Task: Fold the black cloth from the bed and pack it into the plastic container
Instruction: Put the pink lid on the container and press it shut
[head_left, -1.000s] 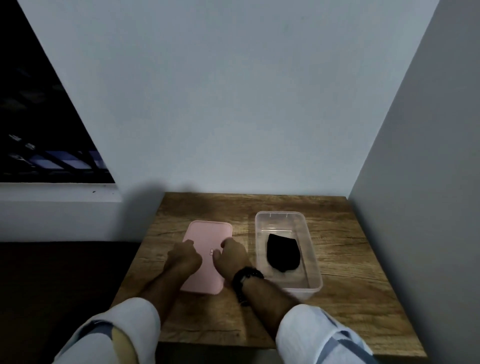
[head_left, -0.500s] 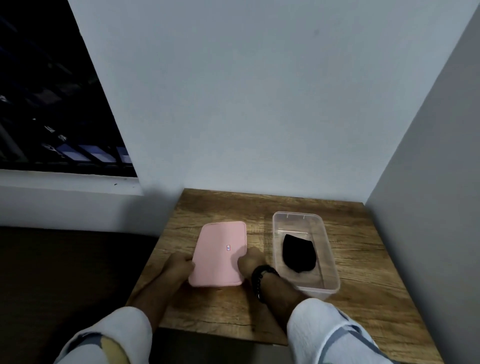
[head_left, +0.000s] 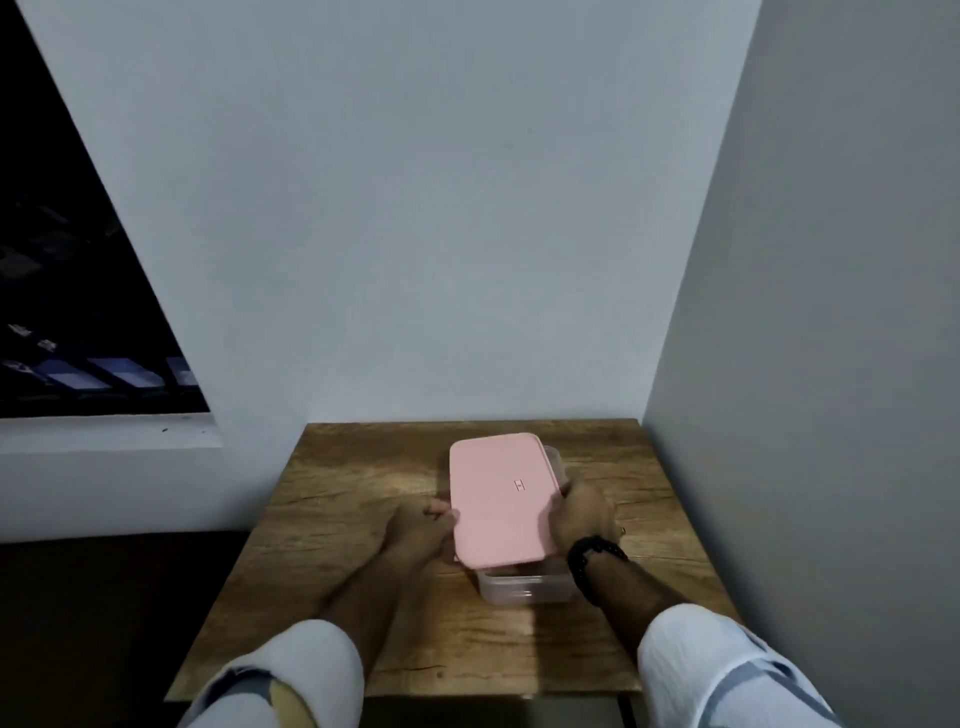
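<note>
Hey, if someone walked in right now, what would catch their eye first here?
The pink lid, held over the clear plastic container mid-table, stands out against the wooden table. The left hand and right hand grip its long edges, a black bracelet on the right wrist. A dark window fills the left.

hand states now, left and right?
Left hand: closed on the flat pink plastic lid, left edge.
Right hand: closed on its right edge.
</note>
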